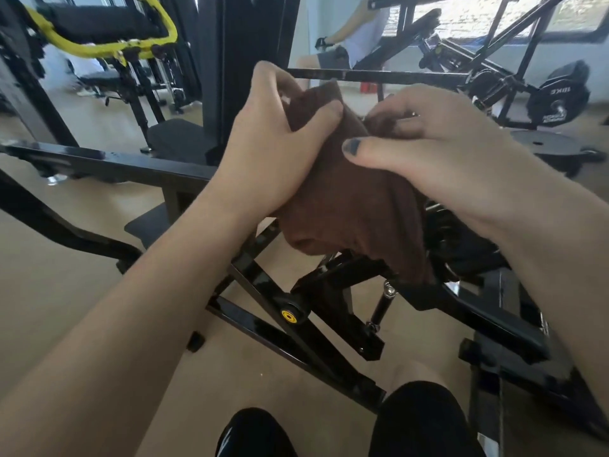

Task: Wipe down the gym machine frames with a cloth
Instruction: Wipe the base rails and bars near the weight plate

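Both hands hold a brown cloth (346,199) up above the black machine frame (263,282).
The left hand (267,153) grips the cloth's upper edge, fingers curled round it; the right hand (438,150) pinches its top; the cloth hangs between them.

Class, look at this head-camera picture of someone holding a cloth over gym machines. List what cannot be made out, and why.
- Frame under the brown cloth: hidden by cloth and both hands, left hand, right hand.
- Weight plate lettering: too small and blurred.
- Seated person behind: head cut off by the top edge.
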`<state>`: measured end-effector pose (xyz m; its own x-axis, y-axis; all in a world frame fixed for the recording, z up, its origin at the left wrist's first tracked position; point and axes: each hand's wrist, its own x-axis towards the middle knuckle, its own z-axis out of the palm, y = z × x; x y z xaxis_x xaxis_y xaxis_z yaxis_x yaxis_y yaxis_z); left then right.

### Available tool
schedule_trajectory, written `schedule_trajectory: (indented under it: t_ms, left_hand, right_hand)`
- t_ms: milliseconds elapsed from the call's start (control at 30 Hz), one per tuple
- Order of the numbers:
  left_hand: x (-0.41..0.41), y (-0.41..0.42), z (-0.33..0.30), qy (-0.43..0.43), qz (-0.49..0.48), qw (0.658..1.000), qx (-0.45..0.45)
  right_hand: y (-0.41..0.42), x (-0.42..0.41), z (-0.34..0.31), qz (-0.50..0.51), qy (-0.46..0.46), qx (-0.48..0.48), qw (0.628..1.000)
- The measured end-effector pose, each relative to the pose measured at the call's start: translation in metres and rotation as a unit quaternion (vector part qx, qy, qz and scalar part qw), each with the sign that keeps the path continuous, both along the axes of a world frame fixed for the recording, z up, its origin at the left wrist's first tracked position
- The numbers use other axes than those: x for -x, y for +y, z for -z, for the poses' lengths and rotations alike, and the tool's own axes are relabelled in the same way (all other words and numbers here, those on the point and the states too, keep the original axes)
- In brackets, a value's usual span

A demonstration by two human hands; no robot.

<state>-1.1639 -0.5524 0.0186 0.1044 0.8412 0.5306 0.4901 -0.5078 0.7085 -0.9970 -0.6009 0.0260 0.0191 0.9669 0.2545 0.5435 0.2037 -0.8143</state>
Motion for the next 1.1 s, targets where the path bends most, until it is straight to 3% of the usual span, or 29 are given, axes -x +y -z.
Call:
schedule_trajectory:
  t_ms: [67,133,233,333,500,633,767,900,1100]
  left_hand:
    - [0.005,0.004,0.011,0.097,-0.012,0.995,-0.018]
    - [0.006,-0.003,0.017,0.175,0.014,0.984,-0.035]
    - [0.008,-0.013,0.017,0.201,0.08,0.975,-0.059]
    - [0.012,-0.011,0.017,0.273,0.144,0.951,0.013]
    - [0.018,0.002,0.018,0.367,0.154,0.917,-0.007]
    - [0.013,0.012,0.003,0.441,0.181,0.879,0.014]
    - [-0.006,0.02,-0.013,0.528,0.211,0.822,0.014]
    - [-0.026,0.023,-0.021,0.547,0.243,0.8,0.045]
    - [-0.047,0.015,-0.026,0.577,0.219,0.78,0.103]
  right_hand:
    - [0.006,0.0,0.011,0.062,-0.091,-0.053,0.993]
    - [0.01,0.002,0.015,0.074,-0.125,-0.054,0.988]
    - [0.018,-0.002,0.017,0.066,-0.137,-0.021,0.988]
    - [0.023,-0.003,0.012,0.055,-0.159,0.006,0.986]
    - [0.032,-0.005,0.011,0.035,-0.189,0.037,0.981]
    - [0.042,0.0,0.005,-0.005,-0.237,0.152,0.959]
    - [0.037,0.003,-0.007,0.018,-0.15,0.197,0.969]
    - [0.033,0.004,-0.01,0.111,0.034,0.226,0.967]
    - [0.028,0.011,-0.003,0.163,-0.007,0.214,0.963]
